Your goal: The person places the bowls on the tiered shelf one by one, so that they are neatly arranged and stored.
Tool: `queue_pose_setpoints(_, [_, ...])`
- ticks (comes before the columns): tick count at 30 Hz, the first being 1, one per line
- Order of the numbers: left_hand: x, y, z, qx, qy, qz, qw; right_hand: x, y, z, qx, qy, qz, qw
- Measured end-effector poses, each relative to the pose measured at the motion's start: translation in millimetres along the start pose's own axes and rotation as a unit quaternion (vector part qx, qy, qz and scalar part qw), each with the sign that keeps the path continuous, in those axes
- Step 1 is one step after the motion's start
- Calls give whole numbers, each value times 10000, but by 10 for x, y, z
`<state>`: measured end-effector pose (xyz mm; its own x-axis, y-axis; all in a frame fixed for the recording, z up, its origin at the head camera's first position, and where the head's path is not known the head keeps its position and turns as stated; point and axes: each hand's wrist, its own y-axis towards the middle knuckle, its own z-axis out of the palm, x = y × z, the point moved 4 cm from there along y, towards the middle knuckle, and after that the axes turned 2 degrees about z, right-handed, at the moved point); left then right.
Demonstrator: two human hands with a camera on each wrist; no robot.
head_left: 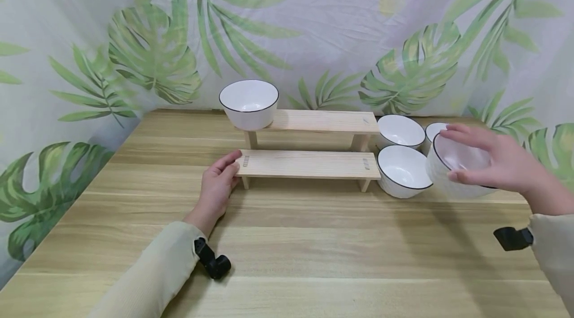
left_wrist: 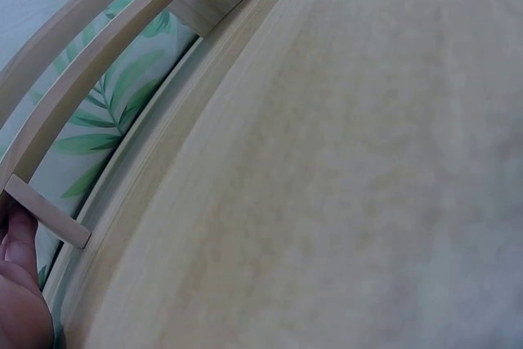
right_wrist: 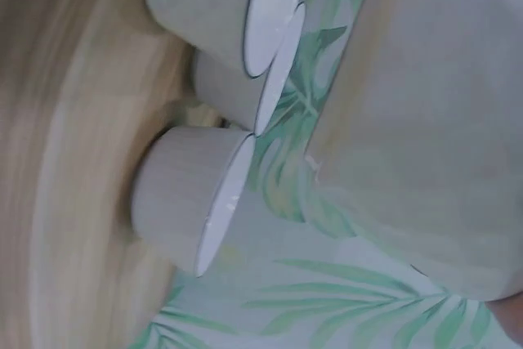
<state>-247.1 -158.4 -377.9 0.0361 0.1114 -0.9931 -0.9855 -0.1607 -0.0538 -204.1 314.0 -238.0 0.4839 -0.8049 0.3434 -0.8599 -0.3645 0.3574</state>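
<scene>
A two-tier wooden stand (head_left: 309, 164) stands on the table, and my left hand (head_left: 216, 186) grips the left end of its lower board. In the left wrist view the fingers (left_wrist: 23, 239) lie beside the stand's leg (left_wrist: 51, 212). With my right hand (head_left: 498, 158) I hold a white dark-rimmed bowl (head_left: 462, 156), thumb and fingers spread around it. That bowl (right_wrist: 425, 136) looms large and blurred in the right wrist view, above the table. Another white bowl (head_left: 249, 101) sits on the left end of the upper board.
Right of the stand are a front bowl (head_left: 405, 171), a back bowl (head_left: 400, 131) and a partly hidden bowl (head_left: 435, 131). A leaf-print cloth (head_left: 332, 34) hangs behind the wooden table (head_left: 291, 253).
</scene>
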Motion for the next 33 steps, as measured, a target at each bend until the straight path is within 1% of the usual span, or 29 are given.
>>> queue_pose_setpoints(7, [7,-4,4,12,21,-25,10000,88,196,-69,290,-257,197,9991])
queue_pose_setpoints(11, [-6,-5,9,37,26,8,10000,191,322,-104,507,-167,198,9984])
queue_pose_setpoints(17, [-16,-3,23,142,44,69,9999,342,487,-132,682,-85,106,9976])
queue_pose_setpoints(21, [-6,7,18,114,46,52,9999,448,591,-124,825,-11,37,9966])
queue_pose_setpoints(26, [-9,17,4,69,43,25,10000,554,711,-95,1011,53,111,9948])
queue_pose_setpoints(33, [-6,-1,-14,54,6,19,10000,722,878,-22,1138,-12,4,9935])
